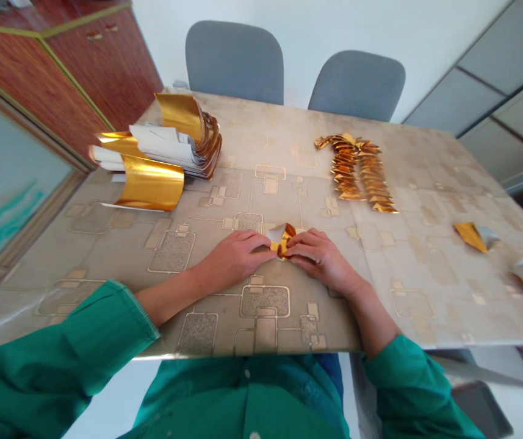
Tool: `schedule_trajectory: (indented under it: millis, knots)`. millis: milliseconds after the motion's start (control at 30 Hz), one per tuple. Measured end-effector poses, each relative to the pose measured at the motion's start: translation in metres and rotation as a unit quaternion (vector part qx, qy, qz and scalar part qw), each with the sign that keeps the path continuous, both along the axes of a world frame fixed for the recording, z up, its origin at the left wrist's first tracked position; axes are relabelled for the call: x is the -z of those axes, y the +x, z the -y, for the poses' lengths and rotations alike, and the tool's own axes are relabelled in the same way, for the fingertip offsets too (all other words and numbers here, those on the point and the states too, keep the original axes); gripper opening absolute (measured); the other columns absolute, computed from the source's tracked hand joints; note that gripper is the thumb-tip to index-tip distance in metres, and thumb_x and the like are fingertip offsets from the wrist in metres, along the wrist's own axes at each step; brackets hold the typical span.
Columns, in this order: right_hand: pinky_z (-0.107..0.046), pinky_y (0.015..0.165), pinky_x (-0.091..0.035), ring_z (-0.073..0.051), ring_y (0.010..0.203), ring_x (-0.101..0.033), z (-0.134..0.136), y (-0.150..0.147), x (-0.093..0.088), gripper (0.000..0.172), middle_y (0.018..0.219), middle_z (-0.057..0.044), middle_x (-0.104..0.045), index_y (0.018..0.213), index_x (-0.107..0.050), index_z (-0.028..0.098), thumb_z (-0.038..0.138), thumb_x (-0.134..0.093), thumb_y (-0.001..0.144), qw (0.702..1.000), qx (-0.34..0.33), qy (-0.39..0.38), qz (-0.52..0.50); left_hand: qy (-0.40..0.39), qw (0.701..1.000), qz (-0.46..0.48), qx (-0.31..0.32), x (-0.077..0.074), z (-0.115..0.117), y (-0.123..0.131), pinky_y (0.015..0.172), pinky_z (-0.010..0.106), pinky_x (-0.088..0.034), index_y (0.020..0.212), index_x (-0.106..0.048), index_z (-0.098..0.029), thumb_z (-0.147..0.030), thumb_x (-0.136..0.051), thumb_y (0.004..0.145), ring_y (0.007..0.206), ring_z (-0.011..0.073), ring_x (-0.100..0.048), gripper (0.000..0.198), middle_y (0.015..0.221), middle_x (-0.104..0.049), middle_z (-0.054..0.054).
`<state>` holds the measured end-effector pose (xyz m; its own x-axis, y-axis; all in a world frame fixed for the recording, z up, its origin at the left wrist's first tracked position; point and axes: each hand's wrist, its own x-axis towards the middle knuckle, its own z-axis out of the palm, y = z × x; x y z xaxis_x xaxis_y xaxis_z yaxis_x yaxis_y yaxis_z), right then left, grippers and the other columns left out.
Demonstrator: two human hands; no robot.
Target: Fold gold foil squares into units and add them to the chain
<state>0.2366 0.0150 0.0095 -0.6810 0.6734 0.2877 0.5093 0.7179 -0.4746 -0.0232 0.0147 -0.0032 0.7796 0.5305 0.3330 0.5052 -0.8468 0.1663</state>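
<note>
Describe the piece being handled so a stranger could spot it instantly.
On the patterned table, the left hand and right hand meet near the edge. Between them sits a small folded gold-and-white paper piece, the only one held, unlike the loose piece rightward and the folded gold chain beyond.

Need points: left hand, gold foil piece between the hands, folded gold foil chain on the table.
Left hand [232,261]: head view, back of the hand.
Gold foil piece [282,242]: head view, its gold folded face.
Folded gold foil chain [375,183]: head view, middle of its right strand.
</note>
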Motion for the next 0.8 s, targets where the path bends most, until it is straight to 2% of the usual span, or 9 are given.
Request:
schedule_trajectory:
  millis: [133,267,533,800]
  knots:
    - [-0.037,0.085,-0.045,-0.020,0.097,-0.058,-0.001,0.000,0.000,0.013,0.107,-0.004,-0.069,0.100,-0.070,0.025,0.025,-0.058,0.096,1.000,-0.004,-0.013,-0.008,-0.029,0.999,0.024,-0.010,-0.001,0.000,-0.001,0.092,0.039,-0.051,0.124,-0.062,-0.016,-0.020,-0.049,0.099,0.103,0.0209,-0.058,0.029,0.114,-0.066,0.010]
    - [-0.036,0.084,-0.044,-0.019,0.095,-0.058,-0.002,-0.001,0.002,0.010,0.104,-0.004,-0.069,0.097,-0.069,0.024,0.026,-0.059,0.095,0.999,0.005,-0.025,-0.027,-0.003,1.000,0.010,0.005,0.000,-0.001,-0.001,0.090,0.037,-0.051,0.118,-0.067,-0.021,-0.017,-0.052,0.097,0.102,0.0206,-0.059,0.026,0.111,-0.066,0.008]
    - [-0.031,0.073,-0.041,-0.017,0.077,-0.055,-0.002,-0.014,0.004,0.011,0.077,-0.001,-0.062,0.087,-0.066,0.022,0.026,-0.060,0.094,0.993,0.091,-0.059,-0.040,0.036,0.999,-0.034,0.017,-0.003,0.000,-0.001,0.090,0.037,-0.052,0.117,-0.067,-0.020,-0.018,-0.054,0.097,0.104,0.0213,-0.058,0.024,0.112,-0.064,0.009]
    - [-0.029,0.066,-0.039,-0.016,0.071,-0.054,-0.004,-0.024,0.011,0.011,0.074,-0.001,-0.063,0.076,-0.064,0.022,0.024,-0.066,0.087,0.982,0.165,-0.073,-0.058,0.036,0.999,-0.033,0.018,-0.003,0.000,-0.001,0.089,0.037,-0.052,0.118,-0.066,-0.020,-0.017,-0.052,0.098,0.104,0.0218,-0.057,0.025,0.113,-0.064,0.010]
